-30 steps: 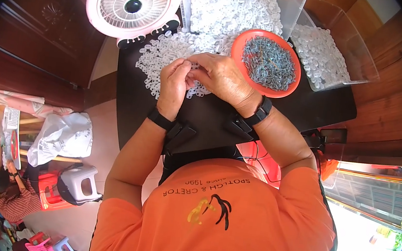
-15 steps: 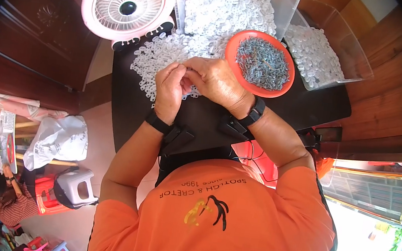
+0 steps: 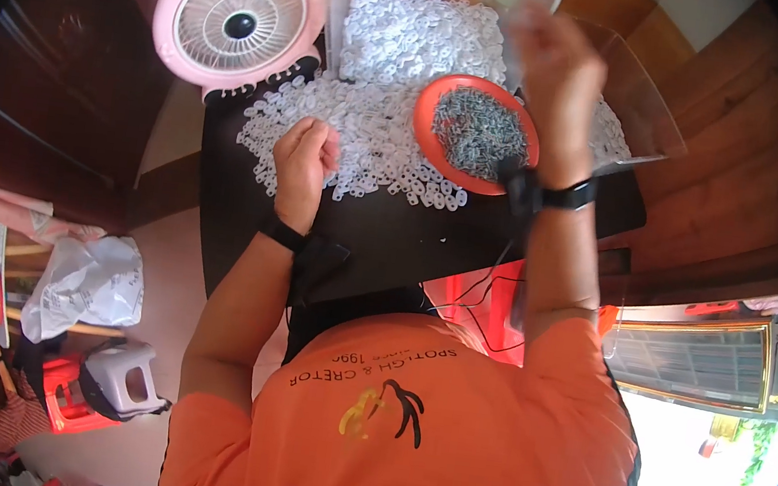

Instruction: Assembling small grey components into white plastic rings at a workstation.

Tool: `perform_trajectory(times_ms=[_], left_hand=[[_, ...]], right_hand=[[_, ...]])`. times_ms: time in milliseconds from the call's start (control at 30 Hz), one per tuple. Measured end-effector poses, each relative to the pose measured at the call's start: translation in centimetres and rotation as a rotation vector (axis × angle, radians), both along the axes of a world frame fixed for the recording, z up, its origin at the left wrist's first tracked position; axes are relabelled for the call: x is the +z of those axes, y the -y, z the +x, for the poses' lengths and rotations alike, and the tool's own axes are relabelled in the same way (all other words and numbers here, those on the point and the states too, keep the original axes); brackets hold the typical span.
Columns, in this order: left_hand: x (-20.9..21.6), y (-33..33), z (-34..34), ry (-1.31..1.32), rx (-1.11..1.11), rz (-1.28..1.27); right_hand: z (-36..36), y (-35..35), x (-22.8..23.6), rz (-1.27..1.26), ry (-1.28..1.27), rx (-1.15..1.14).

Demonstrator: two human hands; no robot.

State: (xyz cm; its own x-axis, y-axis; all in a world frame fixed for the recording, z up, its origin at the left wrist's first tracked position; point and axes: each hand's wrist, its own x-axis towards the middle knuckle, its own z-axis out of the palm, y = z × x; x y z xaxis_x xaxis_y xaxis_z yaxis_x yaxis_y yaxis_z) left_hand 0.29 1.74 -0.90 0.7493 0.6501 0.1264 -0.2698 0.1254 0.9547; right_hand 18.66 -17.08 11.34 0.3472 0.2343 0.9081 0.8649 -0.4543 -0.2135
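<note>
My left hand [image 3: 304,163] is closed, its fingers curled together at the edge of a spread pile of small white plastic pieces with holes [image 3: 373,139]. Whatever sits between its fingertips is hidden. Raised past a round orange plate [image 3: 426,150], my right hand [image 3: 564,70] is smeared by motion, so its fingers do not show clearly. It hovers in front of the clear bins at the back right. Thin grey metal pieces, like nails or screws [image 3: 481,130], fill the plate.
A clear bin [image 3: 333,27] heaped with white pieces stands behind the pile. Another clear bin [image 3: 649,144] is at the right. A pink fan [image 3: 176,18] stands at the back left of the dark table [image 3: 378,251]. Black cables [image 3: 475,297] hang near the front edge.
My hands were together over the pile and have parted. The right swung up and right, beyond the plate; the left stays closed near the pile. The whole view has shifted slightly.
</note>
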Motion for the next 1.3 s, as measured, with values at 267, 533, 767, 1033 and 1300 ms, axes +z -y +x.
perform_trajectory(times_ms=[267,533,767,1033,1300], left_hand=[[0.4,-0.4,0.1,-0.006,0.036,-0.024],[-0.2,-1.0,0.6,-0.027,0.042,-0.061],[-0.2,-1.0,0.6,-0.015,0.021,-0.038],[0.0,-0.9,0.5,-0.067,-0.038,-0.025],[0.8,0.2,0.1,-0.065,-0.333,0.11]], right_hand=[[4.0,2.6,1.8,-0.075,0.025,-0.086],[-7.4,-3.0,-6.0,-0.771,-0.305,0.704],[-8.0,-2.6,-8.5,-1.068,0.001,0.499],[-7.5,-4.0,-8.6,-0.9,0.062,0.475],[-7.3,-5.9,-6.0,-0.475,-0.685,0.592]])
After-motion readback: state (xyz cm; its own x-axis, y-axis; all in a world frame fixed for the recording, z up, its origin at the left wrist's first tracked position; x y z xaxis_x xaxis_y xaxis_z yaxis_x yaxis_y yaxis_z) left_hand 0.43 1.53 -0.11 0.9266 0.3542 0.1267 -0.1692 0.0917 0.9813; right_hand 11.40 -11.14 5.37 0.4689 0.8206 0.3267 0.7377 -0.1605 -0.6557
